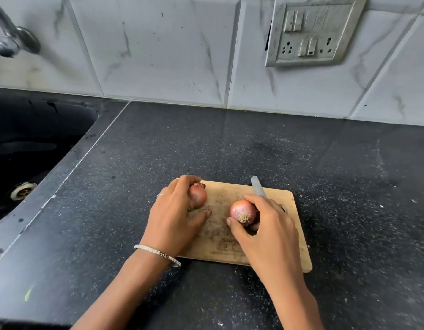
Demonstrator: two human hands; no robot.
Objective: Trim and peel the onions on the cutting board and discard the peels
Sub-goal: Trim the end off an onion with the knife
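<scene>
Holds the darker onion (pixel 198 196) at the far left corner of the cutting board (pixel 281 201) with the left hand (pixel 174 217): fingers (pixel 187 181) curled over its top and far side, thumb stretched out along the board on its near side, right flank of the onion left showing. Grips the paler onion (pixel 241 210) near the middle of the board with the right hand (pixel 270 232): thumb hooked under its near left side, other digits bent round its right and far sides, hairy root end facing the camera. Beyond that hand, toward the board's far edge, a grey tool (pixel 258 186) poking up; cannot tell whether held too. Both onions unpeeled. Silver bangle (pixel 156 254) on the left wrist. Under the board, a dark speckled countertop (pixel 230 144); well left of the board, a black sink (pixel 27 139).
</scene>
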